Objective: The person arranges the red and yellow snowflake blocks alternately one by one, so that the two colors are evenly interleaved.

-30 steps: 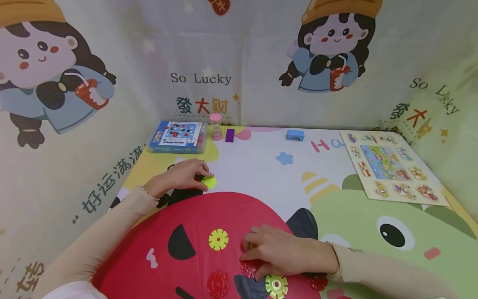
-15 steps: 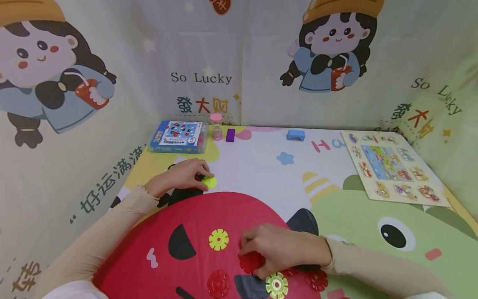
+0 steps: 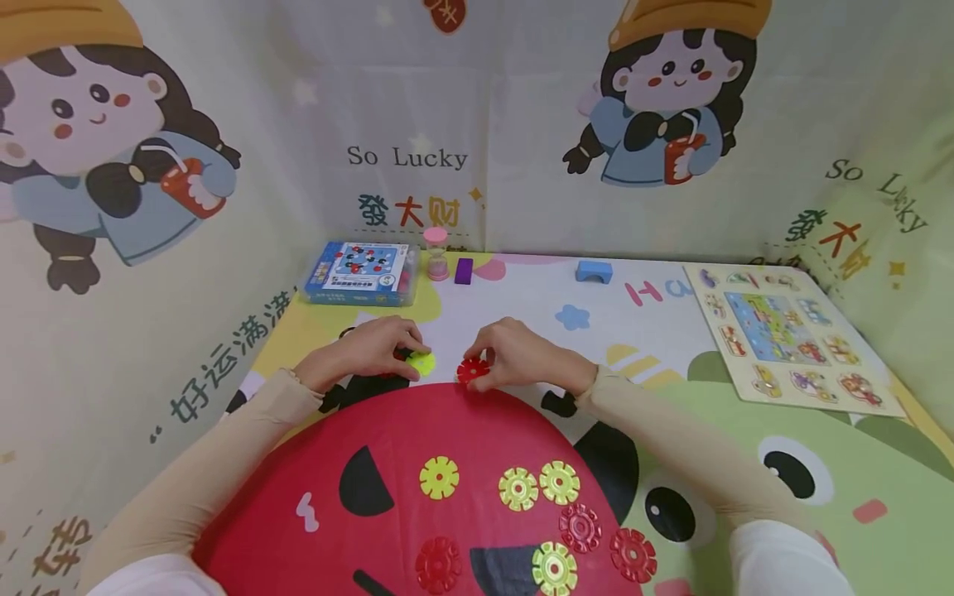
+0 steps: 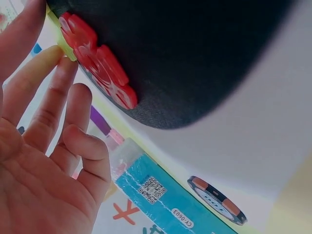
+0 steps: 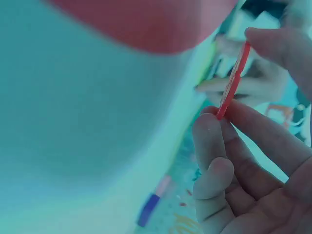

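Note:
My left hand [image 3: 365, 352] pinches a yellow-green notched building disc [image 3: 422, 363] at its edge, low over the back of the red printed patch. In the left wrist view, a red disc [image 4: 97, 63] stands close against the yellow-green one. Facing it, my right hand [image 3: 525, 358] holds another red disc [image 3: 472, 370] by thumb and fingertips; the right wrist view shows this red disc [image 5: 233, 83] edge-on. A short gap separates the two hands' discs. Nearer me lie loose discs, yellow ones [image 3: 517, 488] and red ones [image 3: 633, 555].
At the back stand a boxed set [image 3: 361, 273], a pink hourglass [image 3: 436, 254], a purple block [image 3: 464, 271] and a blue arch block [image 3: 594, 271]. A puzzle board [image 3: 790, 339] lies at right. A poker chip [image 4: 217, 200] rests beyond my left hand.
My right hand has picked up a red disc from the loose ones near the front and carried it up and left, beside my left hand. The left hand has stayed in place.

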Demonstrator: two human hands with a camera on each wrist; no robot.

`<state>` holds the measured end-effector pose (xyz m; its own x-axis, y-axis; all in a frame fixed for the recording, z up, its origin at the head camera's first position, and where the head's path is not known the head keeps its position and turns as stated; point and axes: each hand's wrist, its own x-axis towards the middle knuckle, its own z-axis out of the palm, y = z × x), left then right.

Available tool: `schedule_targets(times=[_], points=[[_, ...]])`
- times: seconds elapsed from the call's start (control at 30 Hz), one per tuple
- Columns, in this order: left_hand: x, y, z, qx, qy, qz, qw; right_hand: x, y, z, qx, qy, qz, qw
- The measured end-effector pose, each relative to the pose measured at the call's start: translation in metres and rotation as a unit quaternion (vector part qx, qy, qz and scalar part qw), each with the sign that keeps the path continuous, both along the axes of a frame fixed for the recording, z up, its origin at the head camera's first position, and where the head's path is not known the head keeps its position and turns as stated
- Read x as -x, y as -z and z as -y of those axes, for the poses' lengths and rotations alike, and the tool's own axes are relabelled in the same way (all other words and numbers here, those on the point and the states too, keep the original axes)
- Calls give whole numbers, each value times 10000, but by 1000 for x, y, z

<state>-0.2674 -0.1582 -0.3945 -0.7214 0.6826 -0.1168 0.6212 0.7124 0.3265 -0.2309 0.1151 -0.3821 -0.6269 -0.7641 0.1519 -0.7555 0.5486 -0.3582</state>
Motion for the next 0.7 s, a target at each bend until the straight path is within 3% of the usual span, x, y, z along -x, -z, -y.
schedule_targets(times=[0.13,0.27,0.57,0.7], points=[[0,0,1,-24,47,-16,10000,20,11,22,-246,181,-3,9995],[1,-1,1,-85,16,-21,10000,25,15,32,-280,308,123,9991],[2,-2,0,-84,-8,44,10000,23,14,34,-415,243,212,9986],[2,-3,-5,-177,-99,86,9998,9,13,25,-311,265,167,9990]])
